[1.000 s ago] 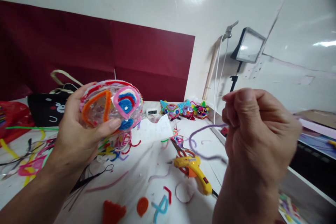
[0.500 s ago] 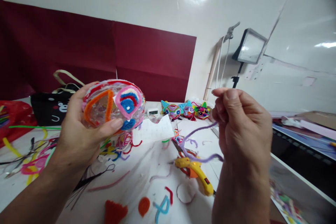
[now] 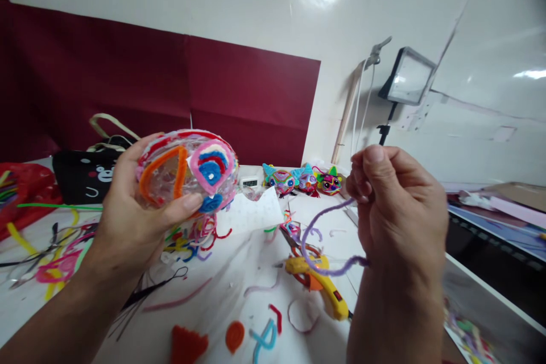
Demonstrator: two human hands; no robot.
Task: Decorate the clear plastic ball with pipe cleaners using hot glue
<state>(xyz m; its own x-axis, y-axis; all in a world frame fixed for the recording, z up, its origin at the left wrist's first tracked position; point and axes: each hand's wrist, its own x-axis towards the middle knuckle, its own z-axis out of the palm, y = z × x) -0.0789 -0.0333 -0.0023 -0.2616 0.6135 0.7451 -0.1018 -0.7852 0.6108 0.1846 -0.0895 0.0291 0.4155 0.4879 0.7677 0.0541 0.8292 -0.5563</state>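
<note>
My left hand [image 3: 136, 216] is closed around a clear rounded craft piece [image 3: 187, 168] held up above the table; it is covered with an orange pipe-cleaner loop and a pink, white, red and blue teardrop. My right hand [image 3: 398, 210] is closed in a fist on a thin purple pipe cleaner [image 3: 319, 233], which curls down in a loop below the fingers, right of the craft piece and apart from it.
On the white table [image 3: 230, 290] lie a yellow glue gun [image 3: 318, 281], red-handled scissors, several loose pipe-cleaner pieces [image 3: 264, 335] and a paper sheet. Three small colourful masks [image 3: 305, 179] stand at the back. A black bag [image 3: 83, 173] sits left; a lamp [image 3: 407, 77] stands right.
My right hand has drawn left and slightly back from the camera with the purple pipe cleaner, whose loop now hangs lower. The left hand keeps the craft piece nearly still.
</note>
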